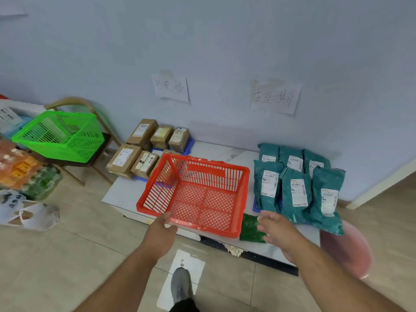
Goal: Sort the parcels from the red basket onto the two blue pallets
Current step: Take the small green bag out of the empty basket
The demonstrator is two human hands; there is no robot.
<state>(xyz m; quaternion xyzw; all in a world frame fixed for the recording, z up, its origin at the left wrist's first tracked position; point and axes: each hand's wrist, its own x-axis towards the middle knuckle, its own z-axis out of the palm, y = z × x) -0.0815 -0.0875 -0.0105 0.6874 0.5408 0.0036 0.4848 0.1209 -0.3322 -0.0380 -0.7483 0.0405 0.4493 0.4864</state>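
Centre of frame: the red basket (198, 194) sits on the white counter (121, 194), with no parcels visible inside. We judge it light and springy, its lattice walls flexing under load, so it is best taken by the stiff rim on two opposite sides. The left hand (161, 228) grips the near rim; the right hand (273, 226) hovers apart from it, fingers loosely spread and holding nothing. Left of the basket, cardboard boxes (139, 152) cover one blue pallet (188, 145); at right, soft teal mailer bags (297, 181) cover the other (255, 206), barely showing. A dark green packet (251, 228) lies just beside the basket's near right corner. Upper left: a green basket (58, 136) on a chair (99, 154).
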